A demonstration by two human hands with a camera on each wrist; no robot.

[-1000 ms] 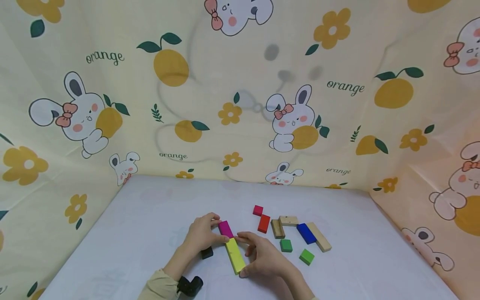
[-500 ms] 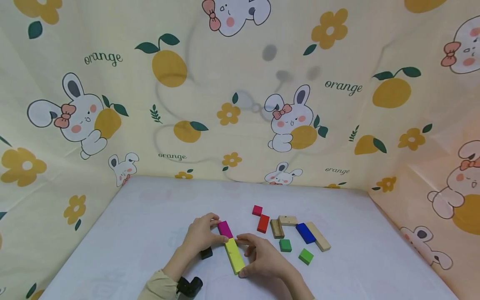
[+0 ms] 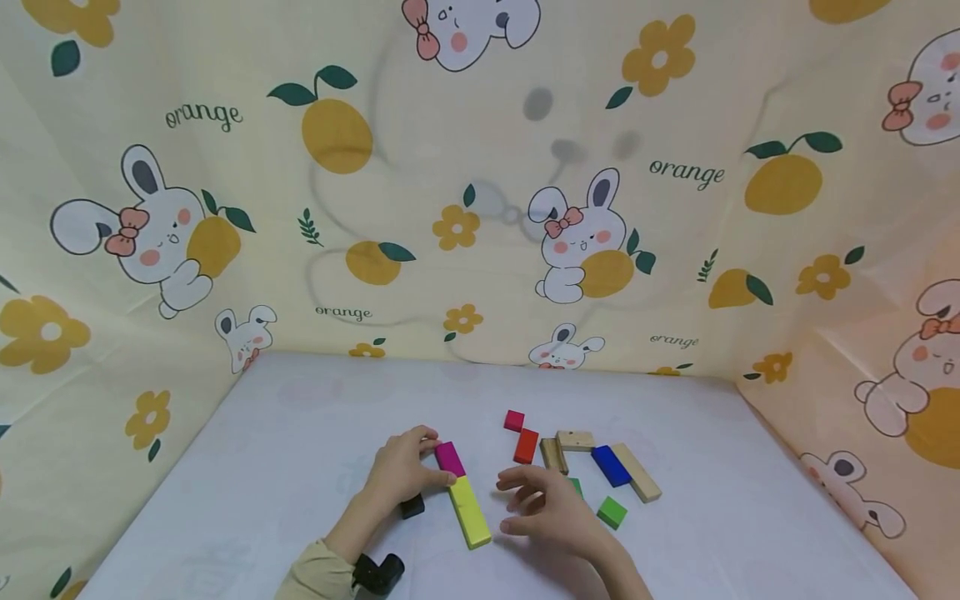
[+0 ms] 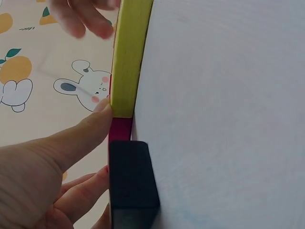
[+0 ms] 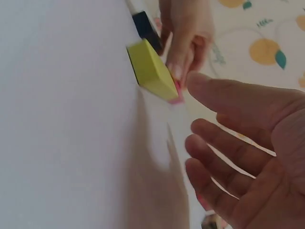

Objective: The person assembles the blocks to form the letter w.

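A flat, whitish table (image 3: 300,450) carries a scatter of blocks. Near its middle, a magenta block (image 3: 450,459) and a longer yellow block (image 3: 469,512) lie end to end, the yellow nearer; just left is a black block (image 3: 412,506). Farther right lie a small pinkish-red block (image 3: 513,420), a red block (image 3: 526,446), a brownish wooden block (image 3: 553,455) and a pale wooden block (image 3: 576,441). Right of these, a blue block (image 3: 611,466) lies against a long pale stick (image 3: 637,472). Nearer are a partly hidden green block (image 3: 577,487) and a lighter green block (image 3: 612,512).
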